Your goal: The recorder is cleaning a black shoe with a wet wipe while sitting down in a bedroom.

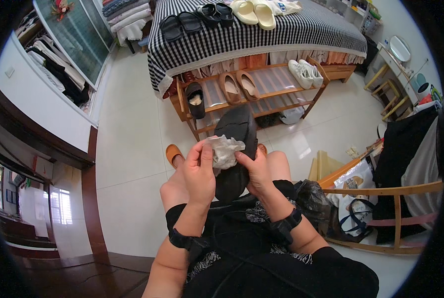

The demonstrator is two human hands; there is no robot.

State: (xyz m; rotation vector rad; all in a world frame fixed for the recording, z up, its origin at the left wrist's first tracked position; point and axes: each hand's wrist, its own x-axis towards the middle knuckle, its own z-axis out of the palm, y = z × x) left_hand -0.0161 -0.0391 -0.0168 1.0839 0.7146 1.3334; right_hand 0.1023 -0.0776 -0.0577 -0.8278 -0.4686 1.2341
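Observation:
Over my lap I hold a black slipper, tilted up, with what looks like its sole towards me. The fingers and thumb of my left hand pinch a crumpled whitish wipe that lies against the slipper's left side. My right hand grips the slipper's right edge, its thumb touching the wipe. Part of the slipper's middle is hidden behind the wipe. Beyond it, a similar black slipper rests on the left end of a wooden shoe rack, with a small pale wad inside.
Brown flat shoes and white sneakers sit on the rack. Behind it, black sandals and cream slides lie on a bed with a checked cover. Bags and a wooden frame crowd my right side.

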